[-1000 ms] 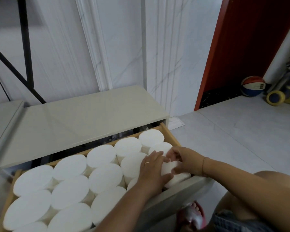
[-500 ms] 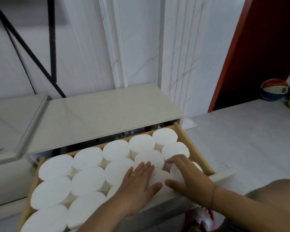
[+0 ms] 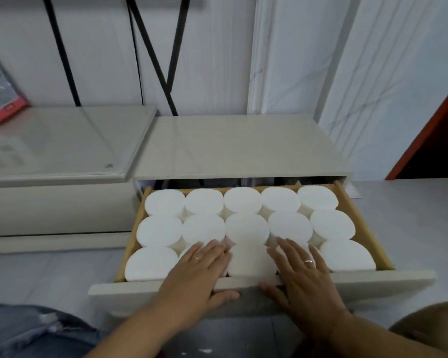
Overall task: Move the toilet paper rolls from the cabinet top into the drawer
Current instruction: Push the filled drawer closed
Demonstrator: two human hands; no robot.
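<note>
The pulled-out drawer has a beige front and wooden sides, and is packed with several white toilet paper rolls standing upright in three rows. My left hand lies flat, palm down, on the front-row rolls, its thumb over the drawer's front edge. My right hand rests flat the same way, just right of the front middle roll. Neither hand grips a roll. The beige cabinet top above the drawer carries no rolls.
A lower glass-topped cabinet adjoins on the left, with a red and grey package at its far left. Black cables run down the white wall. A red door frame stands at right. My knees frame the bottom corners.
The view has swung to face the drawer squarely. Both hands have slid from the right front rolls to the middle of the front row and lie flat there.
</note>
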